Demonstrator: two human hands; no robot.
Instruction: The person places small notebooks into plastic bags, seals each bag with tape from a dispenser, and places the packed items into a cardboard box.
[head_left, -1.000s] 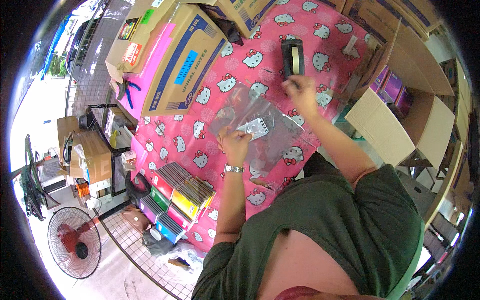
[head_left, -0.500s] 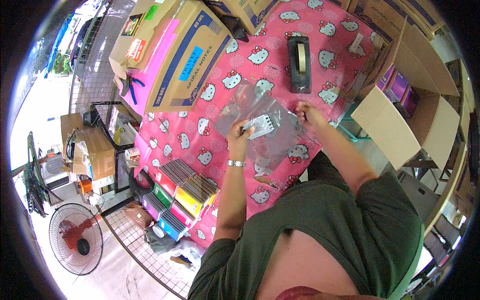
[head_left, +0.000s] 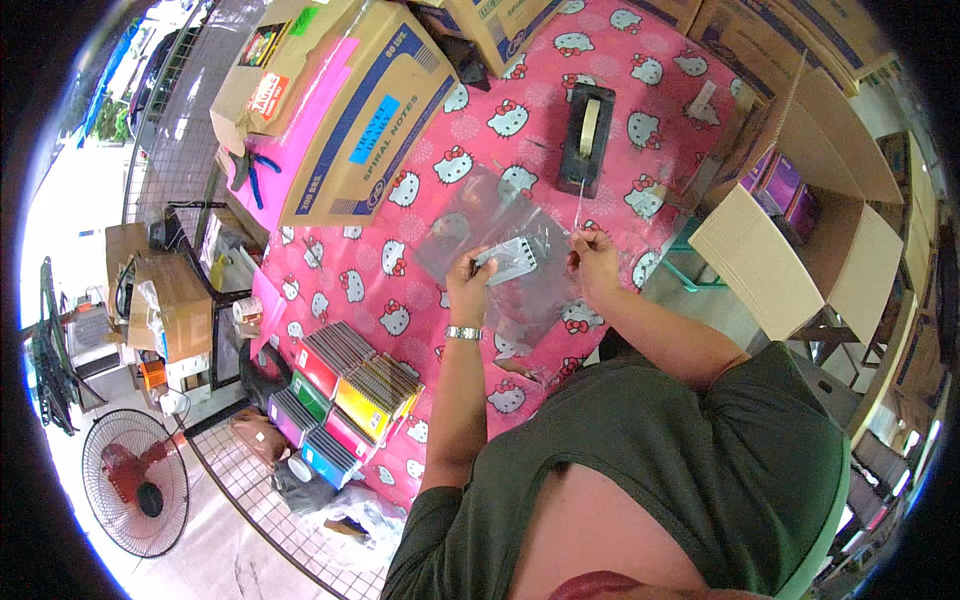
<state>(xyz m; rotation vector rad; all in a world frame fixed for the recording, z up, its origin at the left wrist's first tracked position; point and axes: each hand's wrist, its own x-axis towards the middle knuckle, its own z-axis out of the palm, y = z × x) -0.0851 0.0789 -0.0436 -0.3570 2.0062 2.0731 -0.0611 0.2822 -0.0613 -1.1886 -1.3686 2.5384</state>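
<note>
Over the table, my left hand (head_left: 467, 284) is closed on a small white spiral notepad (head_left: 512, 260), which lies on or in a sheet of clear plastic (head_left: 530, 300); I cannot tell whether it is one pad or several. My right hand (head_left: 596, 260), to the right of the pad, pinches the end of a thin strip of clear tape (head_left: 579, 208). That strip runs up to the near end of a black tape dispenser (head_left: 574, 165) with a pale roll, standing on the pink patterned cloth (head_left: 440, 215).
Stacks of colourful spiral notebooks (head_left: 345, 390) sit at the table's left near edge. A large carton (head_left: 375, 130) with blue-handled pliers (head_left: 258, 175) stands far left. At the right, an open carton (head_left: 770, 265) holds purple packs. A fan (head_left: 135, 483) stands lower left.
My right hand has moved left and slightly down, and a strip of tape now stretches between it and the dispenser. The dispenser has tilted a little. My left hand keeps the notepad.
</note>
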